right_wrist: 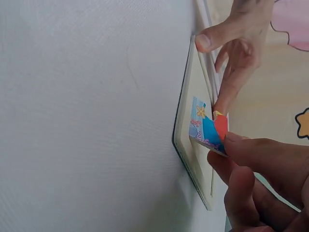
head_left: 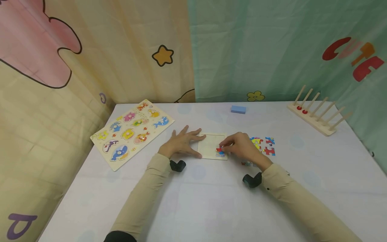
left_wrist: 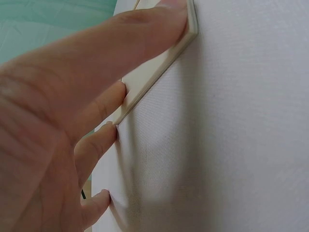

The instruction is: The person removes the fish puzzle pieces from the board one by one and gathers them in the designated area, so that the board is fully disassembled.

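Observation:
My left hand [head_left: 181, 143] lies spread along the left side of a shallow wooden puzzle tray [head_left: 209, 145]. Its thumb presses the near corner of the tray in the left wrist view, and the other fingers are at the edge. Between thumb and fingertips, my right hand [head_left: 244, 148] pinches a jigsaw piece [right_wrist: 208, 126] printed in red and blue with a yellow starfish. The piece is tilted over the tray's near right corner; whether it touches the bottom I cannot tell. Several loose jigsaw pieces [head_left: 269, 150] lie to the right, partly hidden behind the right hand and wrist.
A wooden sea-animal knob puzzle [head_left: 128, 133] lies at the left. Toward the back is a blue block [head_left: 238, 109]. A wooden stand with several upright pegs [head_left: 312, 118] and two red beads is at the far right. Curtains hang behind and beside the white table [head_left: 199, 208].

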Available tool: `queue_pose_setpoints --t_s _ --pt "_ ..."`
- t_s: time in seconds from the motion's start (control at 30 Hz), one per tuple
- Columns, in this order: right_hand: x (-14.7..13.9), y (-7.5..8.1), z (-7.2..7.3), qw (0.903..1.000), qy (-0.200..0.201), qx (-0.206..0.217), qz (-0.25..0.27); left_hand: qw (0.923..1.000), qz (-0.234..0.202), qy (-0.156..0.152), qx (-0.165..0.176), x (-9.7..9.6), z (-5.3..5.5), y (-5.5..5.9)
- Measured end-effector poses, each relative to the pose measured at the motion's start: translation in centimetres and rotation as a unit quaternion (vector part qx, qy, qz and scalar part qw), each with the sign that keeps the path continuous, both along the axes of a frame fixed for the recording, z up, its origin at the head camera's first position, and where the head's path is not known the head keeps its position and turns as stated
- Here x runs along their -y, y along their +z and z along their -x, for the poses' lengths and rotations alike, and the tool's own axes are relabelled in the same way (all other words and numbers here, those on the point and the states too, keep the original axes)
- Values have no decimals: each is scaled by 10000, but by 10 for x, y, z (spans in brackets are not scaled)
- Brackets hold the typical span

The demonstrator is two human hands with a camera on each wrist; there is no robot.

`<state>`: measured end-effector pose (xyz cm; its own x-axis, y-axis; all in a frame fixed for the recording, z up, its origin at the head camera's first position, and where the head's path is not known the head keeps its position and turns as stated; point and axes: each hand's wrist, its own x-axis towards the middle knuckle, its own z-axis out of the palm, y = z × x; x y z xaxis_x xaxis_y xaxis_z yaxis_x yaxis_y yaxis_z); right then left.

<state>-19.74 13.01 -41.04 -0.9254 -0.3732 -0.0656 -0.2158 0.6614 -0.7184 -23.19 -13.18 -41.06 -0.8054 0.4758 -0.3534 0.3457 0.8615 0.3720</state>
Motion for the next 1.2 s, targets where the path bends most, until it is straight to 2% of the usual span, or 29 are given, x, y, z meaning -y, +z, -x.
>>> queue_pose_setpoints --t_s 0.17,0.33,0.53,0.77,0.9,1.2 --pt "-5 4 -3 9996 -128 27 264 10000 -15 27 23 -1 0 0" --pt "-33 9 -7 9985 -286 218 410 10000 -80 -27 -11 -2 0 0" --pt "-90 13 -18 9962 -513 694 128 9999 -43 -82 -45 -2 0 2" --pt "-139 8 -34 9919 -851 891 -297 9999 -2 -74 -68 2 0 3" --pt "-148 5 -38 9913 -922 815 -463 10000 19 -58 -70 5 0 1" --pt "-144 5 -37 9903 -973 413 -899 9999 -108 -50 -47 5 0 -1"
